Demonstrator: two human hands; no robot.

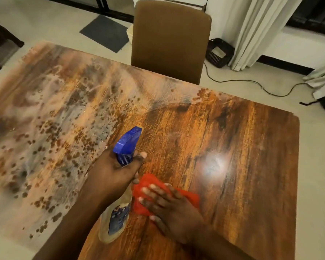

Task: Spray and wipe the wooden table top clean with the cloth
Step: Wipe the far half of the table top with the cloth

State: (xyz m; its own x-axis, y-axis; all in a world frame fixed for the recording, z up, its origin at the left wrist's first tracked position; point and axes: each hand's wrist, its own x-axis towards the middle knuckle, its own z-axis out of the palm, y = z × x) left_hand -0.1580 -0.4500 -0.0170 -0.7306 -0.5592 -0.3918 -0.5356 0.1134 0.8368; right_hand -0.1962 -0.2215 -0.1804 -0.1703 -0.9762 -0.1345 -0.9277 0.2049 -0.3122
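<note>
The spray bottle [127, 142] is clasped round its neck by the left grip [116, 172], low and centre in the frame, with the blue nozzle aimed toward the upper right; whether its base touches the bench [236, 143] cannot be told. Just to its right, the red cloth [190, 198] is pressed flat to the wood under the spread, straight fingers of the right grip [169, 205], nothing being clenched. The right half of the bench looks wiped and glossy, while the left half is covered by a cloudy film of spray [51, 128]. If that film is left, streaks may be dried in, and a soaked cloth may only smear it. With the grips so close, the bottle could be knocked, and a stray squeeze might wet the brown chair [170, 42] at upper centre.
</note>
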